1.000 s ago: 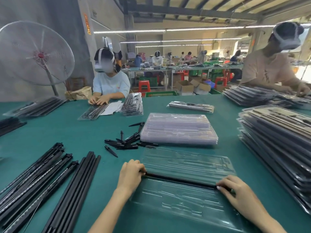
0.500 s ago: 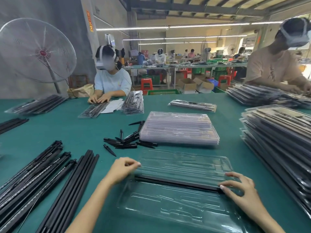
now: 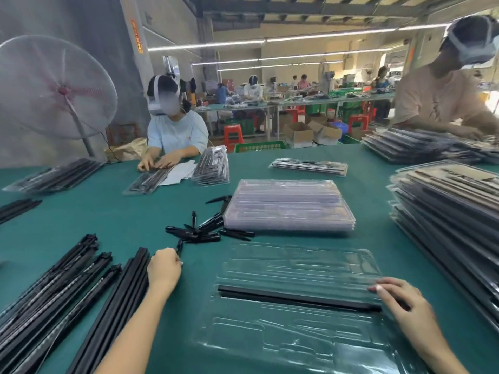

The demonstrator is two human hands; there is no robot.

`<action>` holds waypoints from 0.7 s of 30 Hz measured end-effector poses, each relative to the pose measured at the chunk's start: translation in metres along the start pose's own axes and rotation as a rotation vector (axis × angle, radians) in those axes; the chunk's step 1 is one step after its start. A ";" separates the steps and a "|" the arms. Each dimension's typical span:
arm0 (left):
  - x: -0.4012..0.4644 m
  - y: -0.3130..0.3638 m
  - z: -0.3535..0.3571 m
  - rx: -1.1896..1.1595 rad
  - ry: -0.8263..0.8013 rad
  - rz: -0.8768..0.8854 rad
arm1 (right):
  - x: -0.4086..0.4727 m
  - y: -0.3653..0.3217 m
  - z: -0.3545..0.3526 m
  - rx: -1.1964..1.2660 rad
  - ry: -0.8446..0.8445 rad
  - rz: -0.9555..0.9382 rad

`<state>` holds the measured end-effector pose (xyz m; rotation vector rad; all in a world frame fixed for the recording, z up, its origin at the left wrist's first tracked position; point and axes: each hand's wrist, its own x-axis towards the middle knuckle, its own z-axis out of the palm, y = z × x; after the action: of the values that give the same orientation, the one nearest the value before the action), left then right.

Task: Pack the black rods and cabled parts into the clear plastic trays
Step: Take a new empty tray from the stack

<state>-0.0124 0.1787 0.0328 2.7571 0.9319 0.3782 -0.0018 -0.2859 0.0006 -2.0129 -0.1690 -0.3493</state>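
While the right hand point(image 3: 405, 306) presses relaxed fingers on the rod point(image 3: 297, 296) in the clear tray point(image 3: 297, 344), the left hand point(image 3: 164, 268) pinches a short black part point(image 3: 179, 247) at centre left.

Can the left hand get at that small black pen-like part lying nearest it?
Probably yes: the left hand is already at the near end of the small black part, with bare green table around it and nothing lying over it.

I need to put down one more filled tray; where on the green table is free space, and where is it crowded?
Free: the green cloth between the long rods and the short black parts. Crowded: the right edge, with filled trays, and around the open tray.
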 end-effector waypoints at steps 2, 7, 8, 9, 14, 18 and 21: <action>-0.005 0.001 -0.006 -0.152 0.011 -0.039 | -0.002 0.001 0.000 0.011 0.006 0.004; -0.042 0.061 -0.039 -0.542 0.144 0.238 | -0.003 -0.002 0.000 0.012 0.006 -0.009; -0.057 0.079 -0.045 -0.592 0.112 0.383 | -0.003 -0.004 -0.001 0.011 0.002 -0.011; -0.076 0.096 -0.048 -0.619 0.038 0.548 | -0.003 -0.005 -0.002 0.010 -0.004 -0.008; -0.152 0.147 -0.010 -0.471 -0.285 0.976 | -0.007 -0.009 -0.004 0.017 -0.018 0.008; -0.168 0.153 0.010 -0.359 -0.318 0.970 | -0.008 -0.007 -0.004 0.017 -0.014 0.020; -0.172 0.148 0.017 -0.343 -0.330 0.952 | -0.008 -0.007 -0.005 0.013 -0.006 0.018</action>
<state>-0.0555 -0.0445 0.0274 2.6142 -0.5192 0.1700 -0.0122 -0.2869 0.0061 -2.0019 -0.1568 -0.3302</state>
